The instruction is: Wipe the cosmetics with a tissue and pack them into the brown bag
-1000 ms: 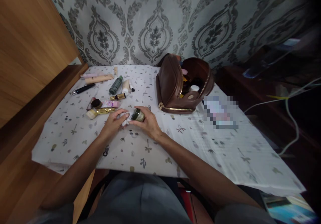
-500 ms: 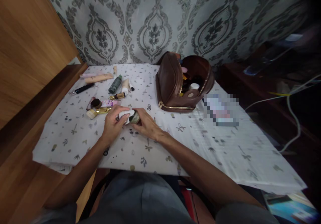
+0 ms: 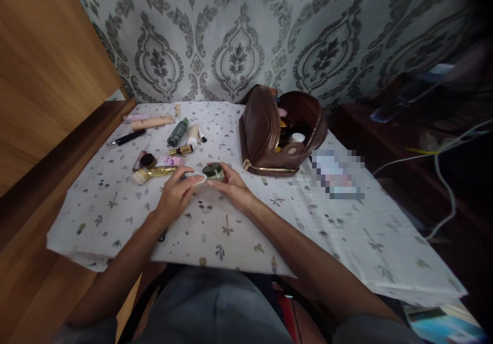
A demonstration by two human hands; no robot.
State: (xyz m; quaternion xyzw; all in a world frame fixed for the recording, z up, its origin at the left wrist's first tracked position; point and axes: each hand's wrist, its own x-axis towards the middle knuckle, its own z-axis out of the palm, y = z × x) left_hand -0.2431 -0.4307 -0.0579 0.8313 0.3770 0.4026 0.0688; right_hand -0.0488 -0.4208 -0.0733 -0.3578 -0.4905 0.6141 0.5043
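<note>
My left hand (image 3: 174,190) is closed on a thin, soft-looking white piece (image 3: 199,178), maybe a tissue or pad, pinched between thumb and fingers. In my right hand (image 3: 235,186) is a small green jar (image 3: 213,171) with a dark top, gripped from the right side. The white piece is right beside the jar; I cannot tell whether they touch. Just beyond my left hand lie a gold tube (image 3: 162,171) with a pale cap, a pink tube (image 3: 172,160) and a brown round-topped item (image 3: 148,159).
An open brown cosmetic bag (image 3: 260,128) stands at the back right, holding several items. Farther left lie a green bottle (image 3: 177,132), a small gold tube (image 3: 181,150), a cream tube (image 3: 193,134), a beige tube (image 3: 153,122) and a black pen-like item (image 3: 128,137). A blurred-out flat object (image 3: 337,174) lies right.
My hands have drawn slightly apart. The white piece has come away from over the jar, which is turned more upright, its dark top now showing. The view has tilted slightly.
</note>
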